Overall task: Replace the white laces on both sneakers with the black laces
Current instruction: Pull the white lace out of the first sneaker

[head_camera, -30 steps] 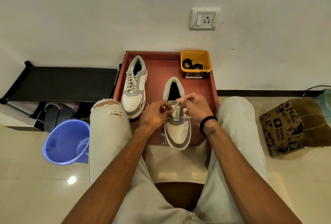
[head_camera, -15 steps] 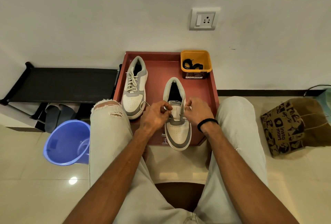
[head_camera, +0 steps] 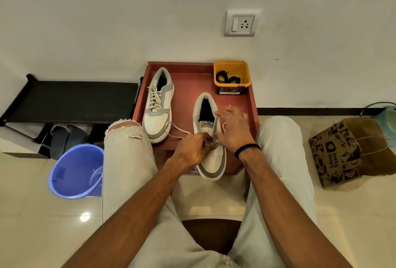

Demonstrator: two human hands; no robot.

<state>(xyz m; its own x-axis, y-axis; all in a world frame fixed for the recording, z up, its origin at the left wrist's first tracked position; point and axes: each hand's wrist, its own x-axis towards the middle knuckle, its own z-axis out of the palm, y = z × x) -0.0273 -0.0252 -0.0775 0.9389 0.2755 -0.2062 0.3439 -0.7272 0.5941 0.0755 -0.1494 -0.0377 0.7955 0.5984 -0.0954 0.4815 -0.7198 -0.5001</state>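
Two white-and-grey sneakers sit on a red tray (head_camera: 186, 79). The left sneaker (head_camera: 158, 105) is still fully laced in white. The right sneaker (head_camera: 211, 160) lies under both hands, its toe over the tray's near edge. My left hand (head_camera: 192, 150) pinches its white lace (head_camera: 177, 131) at the eyelets; a loose loop trails left toward the other shoe. My right hand (head_camera: 234, 130) has the lace's other end between thumb and fingers, beside the tongue. Black laces (head_camera: 228, 79) lie coiled in a yellow tub (head_camera: 232, 66) at the tray's far right corner.
A blue bucket (head_camera: 76, 171) stands on the floor at the left, below a black shoe rack (head_camera: 70, 98) with slippers under it. A brown paper bag (head_camera: 347, 152) sits at the right. My knees flank the tray; the wall is just behind it.
My right hand has lifted and opened its fingers, drawing the lace up along the tongue. More loose lace now trails to the left. My left hand stays at the eyelets.
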